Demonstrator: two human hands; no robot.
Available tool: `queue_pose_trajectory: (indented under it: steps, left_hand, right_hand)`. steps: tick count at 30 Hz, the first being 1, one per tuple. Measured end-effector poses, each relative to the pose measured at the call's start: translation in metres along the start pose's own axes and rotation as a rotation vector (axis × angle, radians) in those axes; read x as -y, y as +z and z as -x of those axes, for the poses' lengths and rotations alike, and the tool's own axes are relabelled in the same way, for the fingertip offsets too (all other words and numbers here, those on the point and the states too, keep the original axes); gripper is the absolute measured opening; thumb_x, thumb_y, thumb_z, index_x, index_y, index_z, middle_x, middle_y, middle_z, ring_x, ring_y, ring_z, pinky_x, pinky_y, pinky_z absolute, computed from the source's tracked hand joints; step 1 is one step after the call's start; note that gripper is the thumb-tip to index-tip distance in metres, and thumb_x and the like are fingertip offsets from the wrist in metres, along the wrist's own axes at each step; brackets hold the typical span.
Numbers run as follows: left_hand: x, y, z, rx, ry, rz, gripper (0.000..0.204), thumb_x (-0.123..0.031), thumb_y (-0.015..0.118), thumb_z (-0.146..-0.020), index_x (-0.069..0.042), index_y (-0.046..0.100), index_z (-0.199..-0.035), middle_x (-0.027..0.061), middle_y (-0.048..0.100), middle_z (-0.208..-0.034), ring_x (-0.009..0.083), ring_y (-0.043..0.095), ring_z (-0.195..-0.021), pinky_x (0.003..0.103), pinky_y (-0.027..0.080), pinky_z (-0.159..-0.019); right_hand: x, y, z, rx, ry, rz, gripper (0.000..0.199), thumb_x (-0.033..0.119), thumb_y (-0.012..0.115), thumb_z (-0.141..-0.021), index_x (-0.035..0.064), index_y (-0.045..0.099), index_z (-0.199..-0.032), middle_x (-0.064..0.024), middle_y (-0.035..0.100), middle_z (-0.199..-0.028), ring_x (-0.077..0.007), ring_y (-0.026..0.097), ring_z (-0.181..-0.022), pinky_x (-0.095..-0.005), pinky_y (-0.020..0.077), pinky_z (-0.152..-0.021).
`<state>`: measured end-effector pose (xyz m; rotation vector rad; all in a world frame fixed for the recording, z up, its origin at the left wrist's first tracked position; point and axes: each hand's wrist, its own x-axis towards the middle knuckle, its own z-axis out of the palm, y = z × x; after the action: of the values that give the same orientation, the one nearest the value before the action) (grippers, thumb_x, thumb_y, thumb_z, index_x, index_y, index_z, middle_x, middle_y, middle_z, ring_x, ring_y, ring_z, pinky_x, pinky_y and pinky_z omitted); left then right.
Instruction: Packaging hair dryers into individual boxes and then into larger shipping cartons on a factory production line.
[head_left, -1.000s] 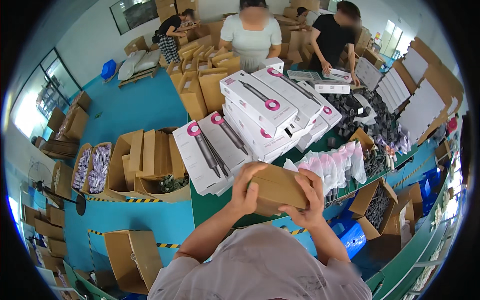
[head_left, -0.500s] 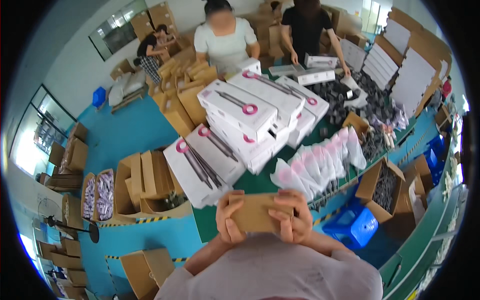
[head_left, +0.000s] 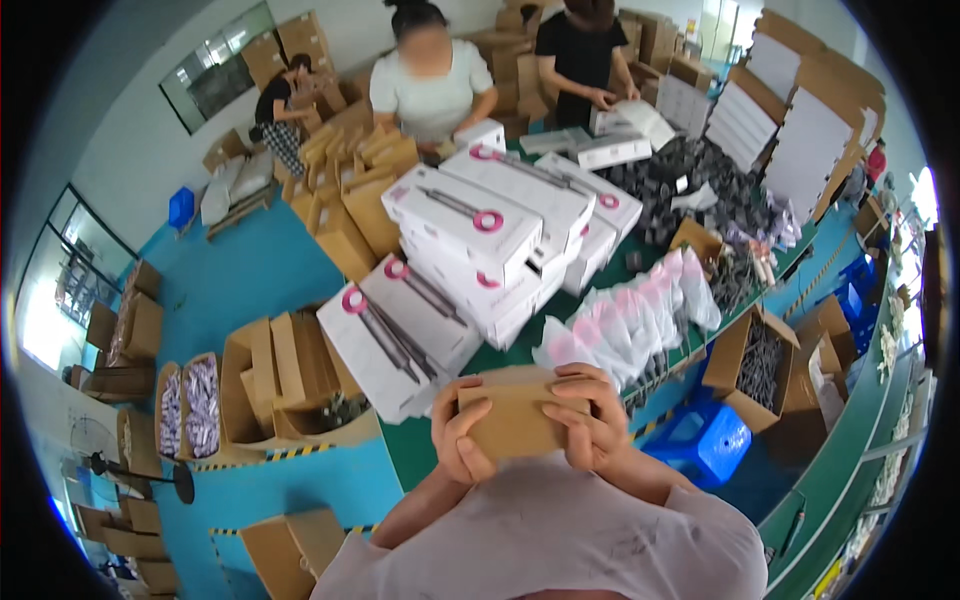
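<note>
Not much room here tbh. Both hands, left [head_left: 458, 440] and right [head_left: 590, 425], are closed around a small brown box [head_left: 515, 420] held close to the chest. Straight ahead, the desk [head_left: 520, 345] is blocked by stacked white boxes [head_left: 470, 225], with another white box [head_left: 395, 335] lying just ahead-left. Ahead-right is taken up by a heap of pink-and-clear bags [head_left: 625, 320]. Only a thin strip of green is left bare between those and the hands. Below-right, a blue stool [head_left: 705, 440] and an open carton [head_left: 760, 360] are parked.

Small brown cardboard box [head_left: 517, 418] gripped in both hands. White rectangular boxes with pink dots [head_left: 470, 225] stacked on green counter [head_left: 520, 345]. Open brown cartons [head_left: 290, 375] at left, clear pink-tinted bags [head_left: 625, 320] right.
</note>
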<state>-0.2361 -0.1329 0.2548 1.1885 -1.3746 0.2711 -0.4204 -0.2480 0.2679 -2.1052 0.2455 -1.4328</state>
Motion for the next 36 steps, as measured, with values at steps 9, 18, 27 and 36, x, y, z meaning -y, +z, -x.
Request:
queue_pose_trajectory:
  steps: [9,18,27,36]
  left_hand:
    - [0.022,0.004,-0.009,-0.058,0.017,0.029,0.03,-0.013,0.043,-0.112,0.009,0.063,-0.117,0.036,0.069,-0.117,0.0491,0.071,-0.099,0.053,0.062,-0.08]
    - [0.02,0.001,0.026,-0.035,-0.177,0.102,0.031,-0.013,0.039,-0.114,0.008,0.062,-0.118,0.0393,0.066,-0.12,0.0443,0.071,-0.105,0.052,0.061,-0.085]
    - [0.001,0.008,0.002,-0.151,-0.082,0.293,0.027,-0.015,0.035,-0.116,0.003,0.054,-0.123,0.0409,0.066,-0.123,0.0406,0.072,-0.096,0.049,0.06,-0.085]
    - [0.017,0.011,0.01,-0.091,-0.204,0.168,0.035,-0.028,0.036,-0.122,0.001,0.049,-0.134,0.0299,0.068,-0.124,0.0371,0.069,-0.112,0.05,0.056,-0.099]
  right_hand:
    - [-0.001,0.0,-0.013,-0.05,-0.043,-0.015,0.03,-0.006,0.056,-0.094,-0.0049,0.082,-0.109,-0.0199,0.069,-0.118,-0.0454,0.07,-0.112,-0.0504,0.0604,-0.093]
    - [-0.005,0.008,-0.015,-0.047,-0.08,0.076,0.022,-0.008,0.06,-0.092,-0.0049,0.079,-0.103,-0.0234,0.071,-0.115,-0.0464,0.072,-0.104,-0.0516,0.062,-0.087]
    - [-0.011,0.0,-0.023,-0.064,-0.106,0.025,0.022,-0.005,0.058,-0.098,-0.0069,0.077,-0.108,-0.0255,0.07,-0.121,-0.0456,0.072,-0.109,-0.0509,0.0617,-0.091]
    - [-0.009,-0.001,-0.021,-0.085,-0.058,-0.04,0.022,-0.007,0.059,-0.094,-0.0087,0.076,-0.108,-0.0264,0.069,-0.123,-0.0468,0.071,-0.11,-0.0532,0.0615,-0.093]
